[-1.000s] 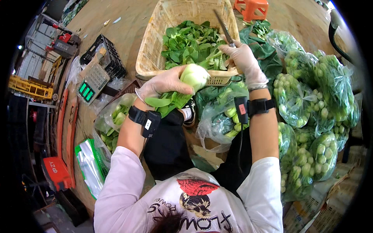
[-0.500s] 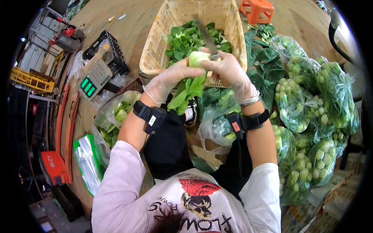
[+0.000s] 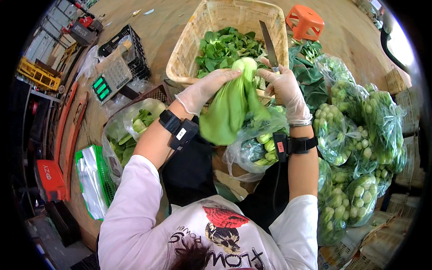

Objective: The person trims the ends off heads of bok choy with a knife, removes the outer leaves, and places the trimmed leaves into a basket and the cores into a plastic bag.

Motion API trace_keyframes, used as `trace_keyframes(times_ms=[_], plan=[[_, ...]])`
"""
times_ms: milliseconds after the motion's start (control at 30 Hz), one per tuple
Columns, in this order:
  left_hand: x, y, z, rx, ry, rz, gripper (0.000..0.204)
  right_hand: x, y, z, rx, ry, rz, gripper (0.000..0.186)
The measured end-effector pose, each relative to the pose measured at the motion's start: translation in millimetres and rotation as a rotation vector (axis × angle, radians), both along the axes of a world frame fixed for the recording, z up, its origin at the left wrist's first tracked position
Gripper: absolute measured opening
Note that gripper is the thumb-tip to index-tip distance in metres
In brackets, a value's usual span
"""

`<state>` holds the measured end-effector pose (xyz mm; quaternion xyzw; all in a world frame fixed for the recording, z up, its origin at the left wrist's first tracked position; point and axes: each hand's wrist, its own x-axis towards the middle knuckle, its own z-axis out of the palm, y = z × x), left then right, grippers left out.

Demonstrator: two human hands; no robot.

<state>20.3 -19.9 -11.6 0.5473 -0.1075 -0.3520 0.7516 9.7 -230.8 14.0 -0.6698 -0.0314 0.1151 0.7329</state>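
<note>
Left hand (image 3: 215, 84) clamped on a bok choy (image 3: 228, 108) near its base, leaves drooping, at near edge of plastic crate (image 3: 190, 40). Right hand (image 3: 284, 89): fingers closed round a knife (image 3: 269, 48), blade pointing away.

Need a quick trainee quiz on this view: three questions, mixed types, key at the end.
1. Multiple choice: what does the right hand hold?
A) a clear bag
B) a knife
C) a weighing scale

2. True or false: the orange stool is to the right of the beige basket.

3. Fill in: the left hand grips a leafy vegetable with its pale base toward the ____ edge of the picture.

Key: 1 B; 2 true; 3 upper.
</note>
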Motion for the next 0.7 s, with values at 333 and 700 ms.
trace_keyframes(times_ms=[333, 700], plan=[[-2, -4, -1, 0.201, -0.135, 0.058, 0.051, -10, 15, 6, -0.297, -0.028, 0.030, 0.051], [-9, -8, 20, 0.262, -0.233, -0.017, 0.048, -4, 1, 2, -0.370, -0.085, 0.153, 0.043]])
